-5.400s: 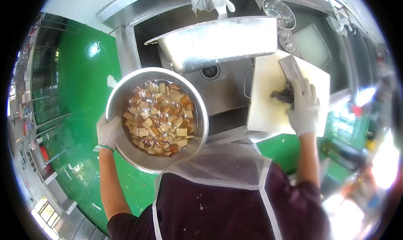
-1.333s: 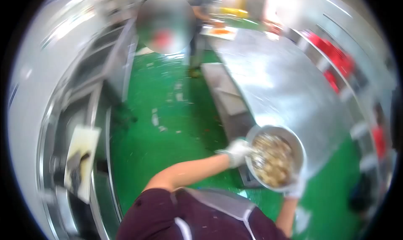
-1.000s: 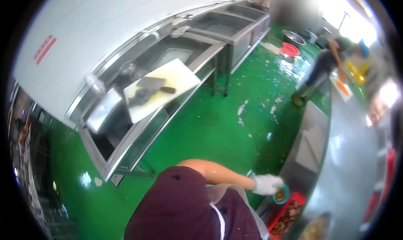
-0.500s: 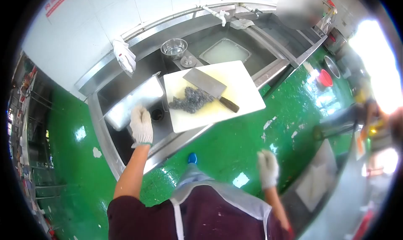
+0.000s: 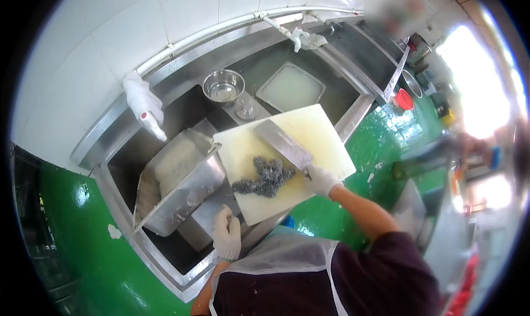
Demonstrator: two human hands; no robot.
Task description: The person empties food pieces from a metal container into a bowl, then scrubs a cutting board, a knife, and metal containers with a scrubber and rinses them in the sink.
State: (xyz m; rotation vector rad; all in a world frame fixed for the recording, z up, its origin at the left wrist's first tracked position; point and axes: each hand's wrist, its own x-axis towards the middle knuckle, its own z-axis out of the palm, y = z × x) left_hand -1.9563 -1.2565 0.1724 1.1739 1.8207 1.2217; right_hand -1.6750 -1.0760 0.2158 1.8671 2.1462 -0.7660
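Observation:
A white cutting board [image 5: 326, 129] lies across the sink's front edge, with a pile of dark, finely cut food [image 5: 266, 178] on it. My gloved right hand [image 5: 322, 182] is closed round the handle of a cleaver [image 5: 285, 145], whose broad blade rests flat on the board behind the pile. My gloved left hand [image 5: 227, 233] is near the board's lower left corner, over the sink edge, its fingers curled; what they hold, if anything, is hidden. Left of the board, a deep metal pan [image 5: 190, 191] sits tilted in the sink.
Behind the board are a round metal bowl [image 5: 223, 86], a small metal lid [image 5: 247, 109] and a rectangular tray of cloudy liquid [image 5: 292, 88]. A cloth-wrapped tap [image 5: 144, 103] hangs over the left basin. A blurred person [image 5: 477, 146] is at the right. A red basin [image 5: 404, 99] stands on the floor.
My right hand has come to the board and taken the cleaver's handle. My left hand has moved from the pan to the sink's front edge. The large bowl of cubed food is out of view.

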